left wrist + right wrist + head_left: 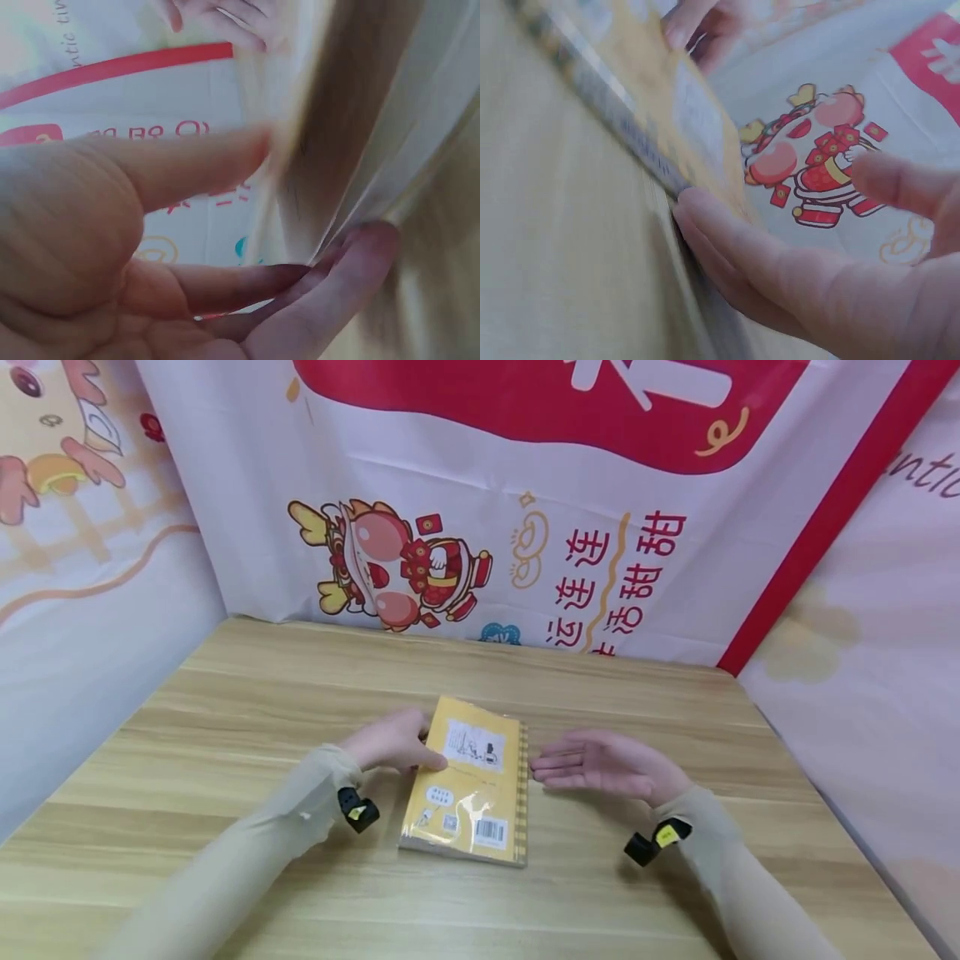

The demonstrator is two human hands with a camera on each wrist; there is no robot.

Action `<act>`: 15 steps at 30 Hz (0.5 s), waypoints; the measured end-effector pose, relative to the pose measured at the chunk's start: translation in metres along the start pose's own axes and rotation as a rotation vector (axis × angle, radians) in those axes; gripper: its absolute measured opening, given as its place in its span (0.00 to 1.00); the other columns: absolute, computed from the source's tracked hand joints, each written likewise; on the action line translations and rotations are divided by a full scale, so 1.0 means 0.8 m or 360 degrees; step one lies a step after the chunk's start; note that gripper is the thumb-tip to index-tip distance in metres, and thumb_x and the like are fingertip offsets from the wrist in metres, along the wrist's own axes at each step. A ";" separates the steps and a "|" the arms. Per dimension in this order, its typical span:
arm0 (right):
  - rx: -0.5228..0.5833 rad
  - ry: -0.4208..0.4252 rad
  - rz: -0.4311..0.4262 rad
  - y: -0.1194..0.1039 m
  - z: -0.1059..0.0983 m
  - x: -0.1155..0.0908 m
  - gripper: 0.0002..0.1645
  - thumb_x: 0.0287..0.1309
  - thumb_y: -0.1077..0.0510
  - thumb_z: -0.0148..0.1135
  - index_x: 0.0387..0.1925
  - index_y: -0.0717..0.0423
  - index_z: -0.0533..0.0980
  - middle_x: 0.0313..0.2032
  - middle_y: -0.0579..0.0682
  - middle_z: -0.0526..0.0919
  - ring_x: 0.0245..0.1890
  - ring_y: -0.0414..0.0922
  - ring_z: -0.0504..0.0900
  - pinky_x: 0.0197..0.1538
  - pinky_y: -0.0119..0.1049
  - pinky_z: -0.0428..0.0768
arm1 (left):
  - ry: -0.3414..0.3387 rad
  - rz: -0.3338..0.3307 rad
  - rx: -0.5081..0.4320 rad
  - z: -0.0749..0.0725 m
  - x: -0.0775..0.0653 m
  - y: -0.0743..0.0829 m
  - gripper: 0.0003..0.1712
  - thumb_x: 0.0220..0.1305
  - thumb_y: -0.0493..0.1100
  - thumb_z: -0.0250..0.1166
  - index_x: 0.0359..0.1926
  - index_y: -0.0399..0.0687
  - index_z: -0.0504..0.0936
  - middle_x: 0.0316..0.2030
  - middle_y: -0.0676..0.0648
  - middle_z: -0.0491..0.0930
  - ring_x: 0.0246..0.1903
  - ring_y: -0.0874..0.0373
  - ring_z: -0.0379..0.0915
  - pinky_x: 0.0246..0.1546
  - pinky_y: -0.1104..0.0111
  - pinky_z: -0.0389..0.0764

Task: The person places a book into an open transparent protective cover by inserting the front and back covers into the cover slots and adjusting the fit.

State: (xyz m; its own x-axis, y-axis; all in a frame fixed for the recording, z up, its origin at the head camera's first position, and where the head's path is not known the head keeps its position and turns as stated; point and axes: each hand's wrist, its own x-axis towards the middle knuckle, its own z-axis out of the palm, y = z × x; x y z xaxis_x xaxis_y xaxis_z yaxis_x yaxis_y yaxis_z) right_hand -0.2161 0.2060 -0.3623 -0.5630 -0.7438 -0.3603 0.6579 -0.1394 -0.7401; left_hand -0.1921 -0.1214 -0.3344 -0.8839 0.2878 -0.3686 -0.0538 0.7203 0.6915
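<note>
A yellow book (pixel 468 785) with a checked spine, a barcode and a small drawing on its cover is at the middle of the table. My left hand (pixel 393 743) grips its left edge, thumb on the cover. In the left wrist view, fingertips (pixel 367 247) press at the blurred page edges. Beside the spine is my right hand (pixel 600 768), its fingers straight and its palm turned toward the book. In the right wrist view, these fingertips (pixel 694 202) are at the spine of the book (pixel 641 97); whether they touch it I cannot tell.
A wood-grain table (pixel 225 760) lies under both arms. Behind it hangs a white cloth (pixel 247 527) with a red panel, a cartoon figure and red characters. Printed cloths also close off the left and right sides. Each wrist wears a small black camera (pixel 358 810).
</note>
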 end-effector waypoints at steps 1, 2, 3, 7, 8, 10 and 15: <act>0.0128 -0.0017 0.0011 0.001 -0.002 -0.003 0.35 0.75 0.55 0.33 0.69 0.74 0.37 0.68 0.74 0.45 0.68 0.65 0.50 0.66 0.52 0.54 | -0.0003 0.0019 -0.0018 0.000 -0.001 -0.002 0.16 0.59 0.44 0.66 0.47 0.43 0.78 0.31 0.49 0.80 0.30 0.53 0.77 0.31 0.65 0.78; 0.0233 -0.0029 0.0013 0.001 -0.004 -0.005 0.36 0.75 0.54 0.33 0.70 0.73 0.35 0.68 0.73 0.43 0.68 0.65 0.48 0.67 0.52 0.53 | -0.0005 0.0032 -0.0048 0.000 -0.003 -0.003 0.13 0.62 0.43 0.64 0.45 0.42 0.79 0.31 0.49 0.81 0.30 0.53 0.77 0.31 0.65 0.78; 0.0312 -0.0034 0.0011 0.002 -0.005 -0.005 0.37 0.75 0.54 0.33 0.70 0.72 0.33 0.68 0.73 0.42 0.68 0.65 0.47 0.67 0.52 0.52 | 0.0001 0.0041 -0.0088 0.000 -0.003 -0.005 0.11 0.63 0.42 0.62 0.44 0.42 0.79 0.30 0.48 0.81 0.29 0.53 0.77 0.31 0.65 0.79; 0.0455 -0.0022 0.0010 0.001 -0.003 -0.005 0.39 0.75 0.51 0.33 0.70 0.71 0.33 0.68 0.73 0.43 0.69 0.64 0.47 0.67 0.51 0.51 | 0.0051 0.0046 -0.0212 0.001 -0.007 -0.013 0.08 0.65 0.39 0.59 0.37 0.38 0.80 0.30 0.45 0.80 0.28 0.55 0.76 0.29 0.67 0.78; 0.0458 -0.0018 0.0014 0.002 -0.002 -0.004 0.39 0.75 0.50 0.32 0.70 0.71 0.33 0.68 0.73 0.44 0.69 0.64 0.48 0.67 0.51 0.51 | 0.0054 0.0033 -0.0271 0.001 -0.008 -0.014 0.08 0.66 0.39 0.58 0.36 0.37 0.79 0.30 0.45 0.80 0.28 0.55 0.76 0.30 0.67 0.79; 0.0465 0.0001 0.0027 0.002 0.000 -0.003 0.39 0.75 0.49 0.31 0.70 0.71 0.33 0.68 0.73 0.45 0.68 0.64 0.48 0.67 0.51 0.51 | 0.0048 0.0005 -0.0385 0.001 -0.010 -0.016 0.09 0.66 0.39 0.57 0.36 0.35 0.77 0.31 0.44 0.79 0.28 0.56 0.75 0.30 0.67 0.78; 0.0478 0.0054 0.0034 0.004 0.002 -0.003 0.39 0.75 0.48 0.33 0.71 0.71 0.36 0.67 0.73 0.47 0.68 0.64 0.50 0.67 0.51 0.53 | 0.0067 -0.0043 -0.0454 0.001 -0.017 -0.014 0.13 0.69 0.43 0.55 0.37 0.36 0.78 0.26 0.46 0.74 0.22 0.59 0.67 0.27 0.70 0.75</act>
State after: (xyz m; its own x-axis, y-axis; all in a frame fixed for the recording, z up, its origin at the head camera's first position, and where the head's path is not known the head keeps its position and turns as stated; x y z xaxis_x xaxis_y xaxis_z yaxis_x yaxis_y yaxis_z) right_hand -0.2119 0.2061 -0.3631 -0.5604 -0.7271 -0.3967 0.7855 -0.3146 -0.5330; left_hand -0.1793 -0.1332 -0.3376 -0.8987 0.2401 -0.3669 -0.2006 0.5190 0.8309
